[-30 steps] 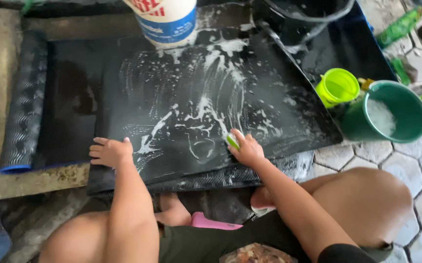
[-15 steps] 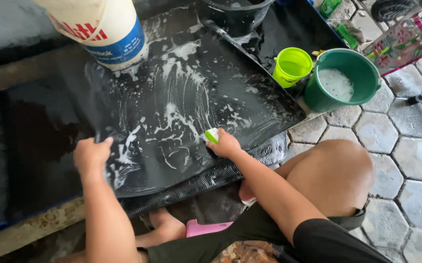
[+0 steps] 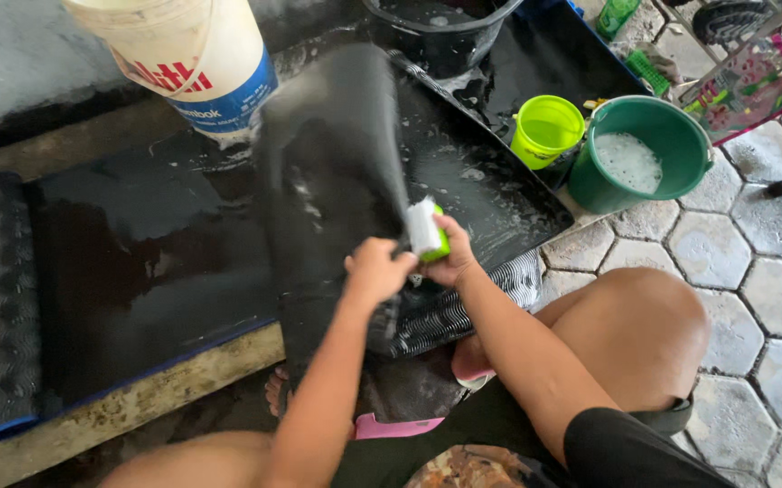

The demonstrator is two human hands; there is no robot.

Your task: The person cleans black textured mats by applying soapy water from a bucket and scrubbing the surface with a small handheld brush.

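At the centre of the frame, I hold a wet black rubber mat (image 3: 337, 181) lifted on edge, its raised part blurred and streaked with foam. My left hand (image 3: 377, 271) is clenched on the mat's near edge, fingers wrapped over it. My right hand (image 3: 449, 258), just beside the left, grasps a green scrubbing brush with white bristles (image 3: 427, 230), its fingers closed around the handle and the bristles against the mat. Below my hands the mat's ribbed underside (image 3: 463, 303) folds toward my knees. A second black mat with a blue edge (image 3: 129, 262) lies flat and wet on the concrete ledge (image 3: 183, 384) at the left of the frame. A white plastic bucket with a blue band (image 3: 183, 54) stands at the upper left, a black tub (image 3: 436, 32) at the top centre. To the upper right, a small lime-green cup (image 3: 546, 131) touches a dark green bucket of soapy water (image 3: 648, 154) on the hexagonal paving (image 3: 752, 262).
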